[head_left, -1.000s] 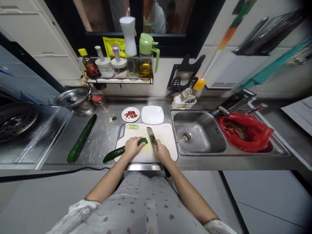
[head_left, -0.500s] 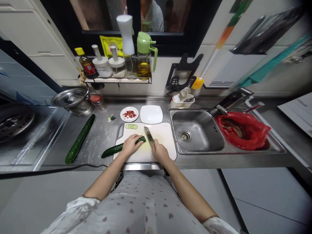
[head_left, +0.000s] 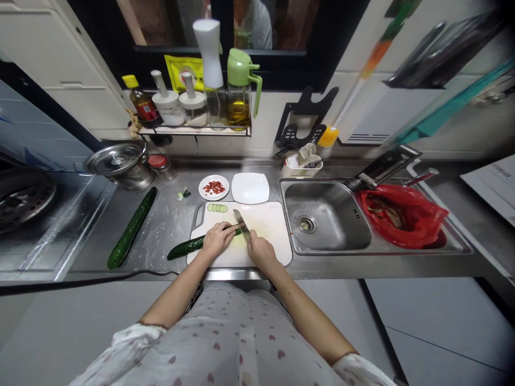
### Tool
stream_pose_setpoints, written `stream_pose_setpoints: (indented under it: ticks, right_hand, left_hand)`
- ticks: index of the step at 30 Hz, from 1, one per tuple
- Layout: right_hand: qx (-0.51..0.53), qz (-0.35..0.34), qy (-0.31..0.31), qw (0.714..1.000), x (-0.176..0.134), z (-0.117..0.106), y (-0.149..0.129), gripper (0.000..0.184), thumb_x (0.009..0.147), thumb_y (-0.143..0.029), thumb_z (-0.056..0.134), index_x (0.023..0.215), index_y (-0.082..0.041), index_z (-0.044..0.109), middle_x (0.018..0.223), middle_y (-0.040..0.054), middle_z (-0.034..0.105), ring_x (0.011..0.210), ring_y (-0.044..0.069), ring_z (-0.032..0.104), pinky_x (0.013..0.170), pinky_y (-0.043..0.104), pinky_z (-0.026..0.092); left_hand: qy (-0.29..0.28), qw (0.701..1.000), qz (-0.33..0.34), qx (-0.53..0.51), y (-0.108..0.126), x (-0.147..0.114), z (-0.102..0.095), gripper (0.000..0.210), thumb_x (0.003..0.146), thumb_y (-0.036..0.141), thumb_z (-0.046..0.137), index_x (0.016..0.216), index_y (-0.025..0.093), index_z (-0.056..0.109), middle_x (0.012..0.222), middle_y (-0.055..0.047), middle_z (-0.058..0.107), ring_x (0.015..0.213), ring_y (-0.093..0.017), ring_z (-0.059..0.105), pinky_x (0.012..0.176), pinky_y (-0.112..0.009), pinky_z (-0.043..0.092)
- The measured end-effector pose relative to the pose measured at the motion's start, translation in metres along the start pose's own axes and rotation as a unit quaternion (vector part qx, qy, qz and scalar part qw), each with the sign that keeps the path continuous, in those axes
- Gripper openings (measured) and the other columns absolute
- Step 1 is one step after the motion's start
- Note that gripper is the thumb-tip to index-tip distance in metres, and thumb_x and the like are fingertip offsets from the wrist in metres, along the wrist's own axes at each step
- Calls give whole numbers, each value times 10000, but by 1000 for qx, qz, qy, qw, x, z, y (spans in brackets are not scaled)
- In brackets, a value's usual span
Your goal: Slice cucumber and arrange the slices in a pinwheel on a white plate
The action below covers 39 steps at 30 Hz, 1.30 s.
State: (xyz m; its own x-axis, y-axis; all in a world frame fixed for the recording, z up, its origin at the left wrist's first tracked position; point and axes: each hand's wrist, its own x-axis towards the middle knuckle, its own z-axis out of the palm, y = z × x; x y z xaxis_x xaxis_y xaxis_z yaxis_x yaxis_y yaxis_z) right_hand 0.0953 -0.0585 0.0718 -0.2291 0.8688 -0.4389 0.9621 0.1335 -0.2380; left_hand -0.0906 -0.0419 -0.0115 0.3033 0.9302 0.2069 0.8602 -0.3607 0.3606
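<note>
On the white cutting board [head_left: 261,254], my left hand [head_left: 217,239] is closed over a dark green cucumber [head_left: 185,249], which lies slantwise and sticks out past the board's left edge. My right hand [head_left: 261,252] grips a kitchen knife [head_left: 241,222] by its handle. The blade stands at the cucumber's right end, close beside my left fingertips; whether it has entered the flesh I cannot tell. Several thin cucumber slices [head_left: 217,208] lie overlapped at the board's upper left. A second, whole cucumber [head_left: 132,229] rests on the counter to the left.
Behind the board stand a plate of chopped red pieces [head_left: 214,197] and a white square plate [head_left: 257,189]. Cucumber scraps [head_left: 179,197] lie nearby. To the right are a steel sink [head_left: 328,214] and a red plastic bag [head_left: 406,236]. A lidded pot [head_left: 116,166] stands back left.
My right hand and the knife have moved slightly left, bringing the blade up to the cucumber's end. My left hand still holds the cucumber in nearly the same place.
</note>
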Motion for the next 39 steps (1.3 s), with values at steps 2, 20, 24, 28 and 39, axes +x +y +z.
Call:
stream_pose_setpoints:
  ticks: [2,20,24,28,39]
  right_hand:
    - [-1,-1,-4,1000,1,1,-1,277,947,-167,316,1204,-163,417,967,137,687,916,248,663,721,299,415]
    - [18,-3,-18,1000,5,8,-6,346,909,-107,332,1247,-138,395,960,158,679,927,253,662,738,314,449]
    - [15,-8,-18,1000,2,9,-4,353,903,-96,334,1248,-130,401,968,165,678,935,250,661,749,313,451]
    - [9,-11,-29,999,-6,12,0,331,900,-90,336,1219,-125,418,959,166,679,927,249,662,738,311,452]
    - [-4,-6,-43,999,-11,7,1,318,888,-77,360,1192,-134,432,966,158,679,922,250,666,720,307,453]
  left_hand:
    - [1,1000,2,4,0,0,1,323,949,370,476,1220,334,647,1090,-33,628,967,-174,554,815,-290,473]
    - [21,1000,12,7,1,-1,2,307,950,363,473,1179,319,672,1097,-37,637,954,-169,558,828,-289,479]
    - [23,1000,12,6,1,-1,2,304,947,365,480,1177,318,673,1100,-37,639,956,-170,559,831,-290,482]
    - [22,1000,10,6,0,-1,4,302,943,366,489,1184,326,668,1107,-31,639,962,-168,557,830,-288,481]
    - [7,1000,2,-7,1,0,1,309,946,373,481,1187,329,668,1116,-30,638,983,-168,557,840,-291,488]
